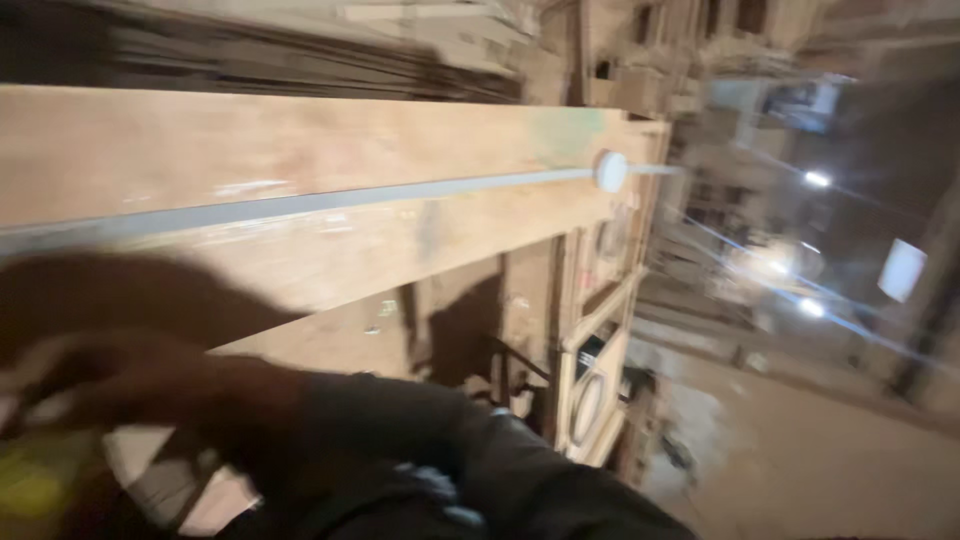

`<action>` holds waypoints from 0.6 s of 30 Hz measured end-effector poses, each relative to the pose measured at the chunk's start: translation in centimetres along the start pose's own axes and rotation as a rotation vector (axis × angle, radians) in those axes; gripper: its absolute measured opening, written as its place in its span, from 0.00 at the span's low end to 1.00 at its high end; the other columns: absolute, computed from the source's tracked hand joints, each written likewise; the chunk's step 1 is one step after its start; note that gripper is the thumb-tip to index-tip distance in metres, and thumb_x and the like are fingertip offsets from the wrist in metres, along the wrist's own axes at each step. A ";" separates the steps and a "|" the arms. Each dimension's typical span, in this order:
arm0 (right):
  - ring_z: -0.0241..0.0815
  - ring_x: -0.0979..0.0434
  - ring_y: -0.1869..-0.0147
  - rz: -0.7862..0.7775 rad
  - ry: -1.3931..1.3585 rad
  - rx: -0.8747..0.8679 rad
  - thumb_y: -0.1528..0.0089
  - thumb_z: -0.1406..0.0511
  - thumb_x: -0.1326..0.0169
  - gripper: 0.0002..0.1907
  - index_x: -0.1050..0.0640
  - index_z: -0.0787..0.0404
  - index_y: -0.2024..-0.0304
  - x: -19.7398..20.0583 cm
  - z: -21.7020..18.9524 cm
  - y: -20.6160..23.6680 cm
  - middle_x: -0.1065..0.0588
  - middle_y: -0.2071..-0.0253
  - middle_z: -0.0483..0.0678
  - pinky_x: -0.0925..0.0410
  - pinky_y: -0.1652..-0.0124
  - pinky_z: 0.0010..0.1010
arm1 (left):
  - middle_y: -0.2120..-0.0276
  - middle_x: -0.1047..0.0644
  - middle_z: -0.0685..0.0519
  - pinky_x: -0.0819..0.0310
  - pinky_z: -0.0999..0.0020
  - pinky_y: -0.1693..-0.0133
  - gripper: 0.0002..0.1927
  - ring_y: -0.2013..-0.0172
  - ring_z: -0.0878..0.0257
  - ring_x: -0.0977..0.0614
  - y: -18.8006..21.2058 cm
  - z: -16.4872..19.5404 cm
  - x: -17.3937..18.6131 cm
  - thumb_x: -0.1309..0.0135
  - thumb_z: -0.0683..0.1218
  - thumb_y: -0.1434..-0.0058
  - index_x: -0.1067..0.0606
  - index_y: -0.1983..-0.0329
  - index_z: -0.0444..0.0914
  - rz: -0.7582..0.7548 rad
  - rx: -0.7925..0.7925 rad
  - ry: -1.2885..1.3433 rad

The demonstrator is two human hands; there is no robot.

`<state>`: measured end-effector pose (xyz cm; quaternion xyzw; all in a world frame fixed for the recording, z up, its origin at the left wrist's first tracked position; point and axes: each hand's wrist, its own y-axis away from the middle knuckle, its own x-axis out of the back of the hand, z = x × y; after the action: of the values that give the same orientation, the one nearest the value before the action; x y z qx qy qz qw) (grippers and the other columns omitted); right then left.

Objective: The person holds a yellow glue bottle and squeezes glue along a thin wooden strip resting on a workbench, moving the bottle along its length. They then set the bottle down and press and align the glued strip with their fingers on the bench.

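The view is tilted and blurred by motion. One hand with a dark sleeve reaches in from the bottom toward the lower left; I take it to be my right hand (pixel 120 385). Its fingers are smeared, so I cannot tell whether they grip anything. A blurred yellow-green thing (pixel 35 485) lies just under the hand. The hand hovers over a large pale wooden board (pixel 300 150). A long grey strip (pixel 300 205) runs across the board and ends at a small white round piece (pixel 611 170). My left hand is not visible.
More wooden panels and frames with oval cut-outs (pixel 590 400) stand past the board's right edge. Dark stacked sheets (pixel 250 55) lie along the top. A dusty floor (pixel 800 450) and bright lights (pixel 815 180) fill the right side.
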<state>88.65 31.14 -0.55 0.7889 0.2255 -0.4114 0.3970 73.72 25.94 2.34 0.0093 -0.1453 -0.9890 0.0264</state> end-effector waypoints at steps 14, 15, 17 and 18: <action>0.34 0.23 0.56 -0.064 1.199 0.171 0.32 0.72 0.39 0.03 0.21 0.63 0.60 -14.4 -3.2 -13.2 0.21 0.55 0.47 0.29 0.53 0.27 | 0.39 0.27 0.44 0.30 0.58 0.35 0.26 0.36 0.53 0.26 8.4 3.4 17.7 0.31 0.39 0.46 0.27 0.45 0.40 0.652 -0.229 0.091; 0.33 0.24 0.57 -0.088 1.349 0.168 0.32 0.71 0.39 0.03 0.21 0.63 0.60 -15.9 -3.0 -15.1 0.20 0.55 0.48 0.30 0.56 0.26 | 0.40 0.26 0.45 0.28 0.59 0.36 0.25 0.38 0.54 0.24 9.3 2.4 19.0 0.32 0.38 0.45 0.27 0.45 0.40 0.704 -0.196 0.102; 0.32 0.26 0.61 -0.154 1.644 0.163 0.33 0.70 0.39 0.03 0.21 0.64 0.59 -18.1 -2.2 -18.6 0.19 0.54 0.49 0.32 0.62 0.25 | 0.42 0.25 0.47 0.25 0.60 0.38 0.23 0.42 0.55 0.21 10.9 0.4 21.2 0.34 0.36 0.44 0.28 0.47 0.40 0.812 -0.128 0.121; 0.35 0.25 0.62 -0.229 1.826 0.142 0.34 0.71 0.40 0.03 0.20 0.64 0.58 -18.8 -1.8 -20.0 0.20 0.56 0.51 0.31 0.62 0.27 | 0.42 0.25 0.47 0.25 0.60 0.38 0.24 0.42 0.56 0.21 11.6 -0.5 21.9 0.33 0.37 0.43 0.29 0.46 0.39 0.815 -0.118 0.158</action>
<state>65.34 43.71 6.88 0.8028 0.5019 0.3208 -0.0273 52.42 13.49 5.01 0.0252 -0.0775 -0.9004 0.4273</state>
